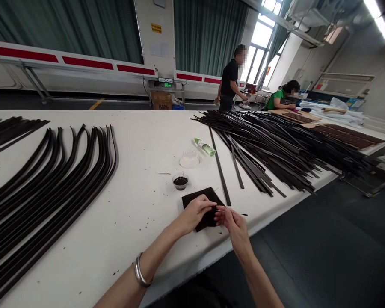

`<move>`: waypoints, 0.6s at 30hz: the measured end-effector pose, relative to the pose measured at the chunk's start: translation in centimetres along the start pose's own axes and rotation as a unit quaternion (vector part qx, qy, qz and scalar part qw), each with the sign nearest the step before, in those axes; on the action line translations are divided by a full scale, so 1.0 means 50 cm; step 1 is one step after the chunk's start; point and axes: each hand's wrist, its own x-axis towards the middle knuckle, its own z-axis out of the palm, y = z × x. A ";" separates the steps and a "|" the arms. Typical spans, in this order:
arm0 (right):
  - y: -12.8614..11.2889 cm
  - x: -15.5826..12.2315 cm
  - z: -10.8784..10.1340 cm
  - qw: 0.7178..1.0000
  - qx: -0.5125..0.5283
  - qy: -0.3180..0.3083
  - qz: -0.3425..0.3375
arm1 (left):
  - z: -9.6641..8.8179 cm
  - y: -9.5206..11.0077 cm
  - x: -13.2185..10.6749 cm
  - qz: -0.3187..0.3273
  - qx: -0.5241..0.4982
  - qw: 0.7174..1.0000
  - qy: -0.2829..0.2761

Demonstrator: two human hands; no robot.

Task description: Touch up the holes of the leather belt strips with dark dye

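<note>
My left hand (195, 212) and my right hand (232, 222) meet over a dark cloth pad (201, 201) at the near edge of the white table (141, 145). Both hands pinch a thin, pale stick-like tool (223, 209) between their fingertips; I cannot name it. A small clear cup of dark dye (180, 181) stands just behind the pad. A single black strip (220, 171) lies to the right of the pad, running away from me.
Curved black strips (48, 188) cover the table's left. A big heap of straight black strips (282, 145) lies at the right. A white lid (189, 158) and a small green bottle (204, 146) lie beyond the cup. Two people work far back.
</note>
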 end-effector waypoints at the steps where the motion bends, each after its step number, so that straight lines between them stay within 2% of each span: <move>1: 0.000 0.001 0.007 1.000 -0.009 0.001 -0.006 | 0.002 -0.002 0.002 0.004 0.002 1.000 -0.003; 6: 0.003 -0.010 0.023 0.995 -0.071 0.038 -0.051 | 0.020 -0.010 -0.002 0.026 0.038 0.999 0.021; 9: -0.007 0.003 -0.013 0.991 -0.056 0.093 -0.077 | 0.029 -0.019 -0.006 0.026 0.062 0.997 0.047; 12: -0.039 0.055 -0.069 0.974 -0.087 0.160 -0.136 | 0.031 -0.026 -0.005 0.018 0.078 0.994 0.069; 14: -0.062 0.105 -0.088 0.958 -0.163 0.162 -0.171 | 0.029 -0.025 -0.007 0.012 0.084 0.993 0.079; 16: -0.073 0.156 -0.081 0.949 -0.223 0.136 -0.177 | 0.024 -0.019 -0.015 0.007 0.087 0.993 0.084; 18: -0.067 0.198 -0.057 0.945 -0.265 0.102 -0.163 | 0.019 -0.013 -0.033 0.004 0.075 0.994 0.080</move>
